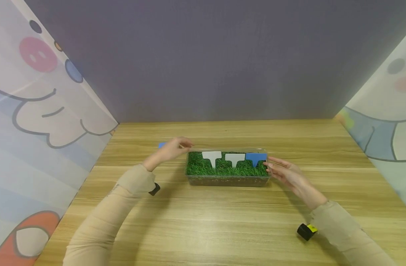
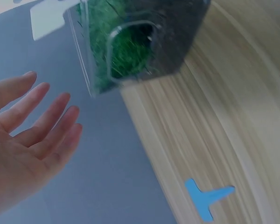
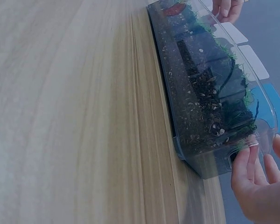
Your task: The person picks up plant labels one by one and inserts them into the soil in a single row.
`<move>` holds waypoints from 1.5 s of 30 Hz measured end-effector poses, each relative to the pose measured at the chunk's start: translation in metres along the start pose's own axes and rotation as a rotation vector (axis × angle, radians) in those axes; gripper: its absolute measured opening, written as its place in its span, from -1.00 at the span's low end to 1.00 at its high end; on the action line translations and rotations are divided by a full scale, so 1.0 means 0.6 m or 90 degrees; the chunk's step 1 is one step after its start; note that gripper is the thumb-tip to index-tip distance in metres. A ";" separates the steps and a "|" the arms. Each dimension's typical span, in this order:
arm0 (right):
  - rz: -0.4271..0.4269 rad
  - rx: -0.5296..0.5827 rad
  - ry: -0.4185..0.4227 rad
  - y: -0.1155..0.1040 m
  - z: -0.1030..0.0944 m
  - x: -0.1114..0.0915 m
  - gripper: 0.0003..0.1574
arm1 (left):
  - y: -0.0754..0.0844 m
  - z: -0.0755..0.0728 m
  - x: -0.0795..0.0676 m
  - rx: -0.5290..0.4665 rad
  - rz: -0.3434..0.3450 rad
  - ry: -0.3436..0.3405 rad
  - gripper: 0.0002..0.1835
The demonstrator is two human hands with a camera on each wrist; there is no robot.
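Observation:
A clear plastic planter box (image 1: 227, 181) of dark soil and green grass stands on the table. Two white T-shaped plant labels (image 1: 212, 155) and a blue plant label (image 1: 256, 157) stand upright in the grass in a row. Fingertips of my right hand (image 1: 291, 177) reach over the box's right end wall and grip it by the handle cutout, as the right wrist view shows. My left hand (image 1: 173, 149) hovers apart from the left end, fingers loosely bent and holding nothing. Behind it, a second blue plant label (image 2: 203, 198) lies flat on the table, partly hidden in the head view.
The wood-grain table (image 1: 203, 221) meets a grey wall (image 1: 223, 66) at the back. Cartoon-printed panels (image 1: 40, 111) rise at both sides. Small black wrist cameras (image 1: 306, 232) show beneath the sleeves.

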State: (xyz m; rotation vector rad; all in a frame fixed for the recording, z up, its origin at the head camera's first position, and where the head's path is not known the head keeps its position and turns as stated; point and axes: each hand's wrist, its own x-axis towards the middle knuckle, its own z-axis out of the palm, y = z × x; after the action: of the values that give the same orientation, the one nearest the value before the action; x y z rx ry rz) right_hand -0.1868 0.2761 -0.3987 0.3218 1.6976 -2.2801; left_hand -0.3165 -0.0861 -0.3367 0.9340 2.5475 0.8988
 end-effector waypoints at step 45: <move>-0.005 0.006 -0.003 0.003 -0.003 0.003 -0.52 | -0.152 -0.030 -0.006 0.136 -0.128 0.007 -0.67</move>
State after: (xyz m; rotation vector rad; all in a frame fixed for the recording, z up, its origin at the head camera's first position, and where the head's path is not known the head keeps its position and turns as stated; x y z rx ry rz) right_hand -0.1879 0.2773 -0.4016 0.3120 1.6896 -2.2925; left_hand -0.3660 -0.1512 -0.3812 0.7098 2.7263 0.5861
